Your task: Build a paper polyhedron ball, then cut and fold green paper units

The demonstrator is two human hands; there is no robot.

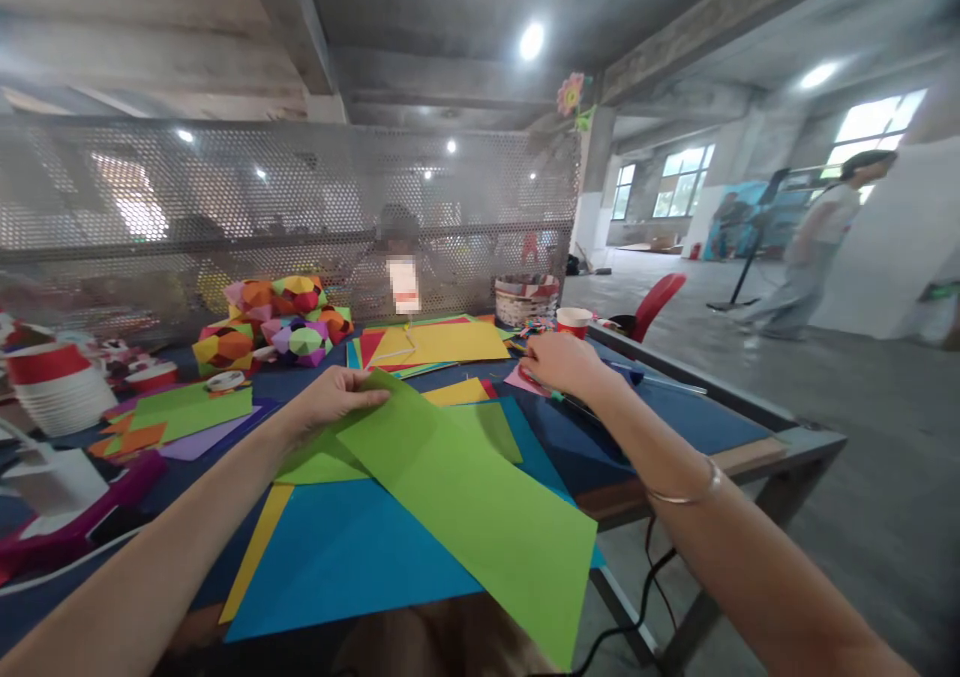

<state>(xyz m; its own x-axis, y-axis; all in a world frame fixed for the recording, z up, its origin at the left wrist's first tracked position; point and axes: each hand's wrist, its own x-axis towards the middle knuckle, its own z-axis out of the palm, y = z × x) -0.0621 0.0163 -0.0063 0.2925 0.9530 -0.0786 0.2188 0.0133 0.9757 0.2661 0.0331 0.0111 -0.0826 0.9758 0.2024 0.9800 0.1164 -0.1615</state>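
A long green paper strip (pixel 480 502) slants down to the right, its upper end pinched in my left hand (pixel 341 397). Under it lie a blue sheet (pixel 345 547), a yellow sheet (pixel 257 557) and other green pieces (pixel 487 427). My right hand (pixel 562 362) reaches down at the back right of the table, beside a pink piece of paper (pixel 525 381); its fingers are bent round something red that I cannot make out. Yellow and red sheets (pixel 450 342) are stacked between and beyond my hands.
Folded paper balls (pixel 300 340), stacked cups (pixel 56 389) and a white device (pixel 56 482) stand on the left. A woven basket (pixel 526 302) and a paper cup (pixel 574 321) are at the back right. A person (pixel 817 232) walks beyond the table.
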